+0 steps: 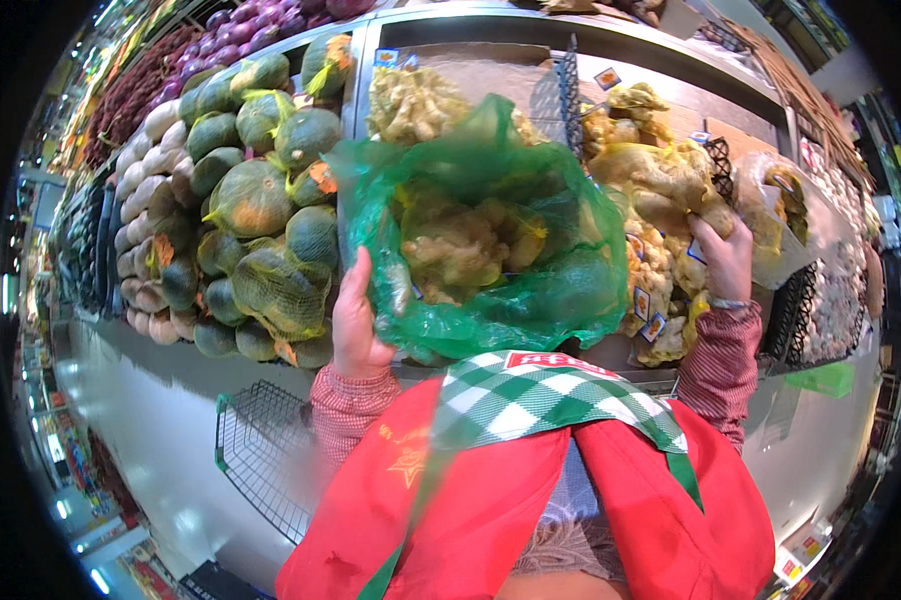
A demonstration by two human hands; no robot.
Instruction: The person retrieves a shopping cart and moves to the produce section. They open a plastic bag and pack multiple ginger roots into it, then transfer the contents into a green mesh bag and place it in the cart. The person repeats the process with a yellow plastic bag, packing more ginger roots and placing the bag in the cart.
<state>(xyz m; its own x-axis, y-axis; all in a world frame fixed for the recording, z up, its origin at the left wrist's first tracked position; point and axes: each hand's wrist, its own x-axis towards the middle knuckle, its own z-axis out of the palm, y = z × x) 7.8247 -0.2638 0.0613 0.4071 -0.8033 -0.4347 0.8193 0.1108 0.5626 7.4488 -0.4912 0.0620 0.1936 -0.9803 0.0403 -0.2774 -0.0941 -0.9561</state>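
Observation:
An open green plastic bag [495,322] lies in front of me on the produce stand, with pieces of ginger root [458,247] and some yellow netting inside. My left hand [360,322] is at the bag's left edge, thumb up; whether its fingers grip the film is hidden. To the right of the bag, my right hand [724,251] holds a piece of ginger [717,216], at the end of a yellow net of ginger [645,176]. Below that lies more netted ginger [649,262] with small printed tags. Behind the bag is another ginger heap [416,105].
Green pumpkins [251,196], some netted, and pale squashes [146,202] are piled at left, red onions [240,30] beyond. Black crate dividers [569,97] separate sections. Garlic bulbs [833,307] are at right. A wire shopping cart [263,450] stands on the floor at lower left.

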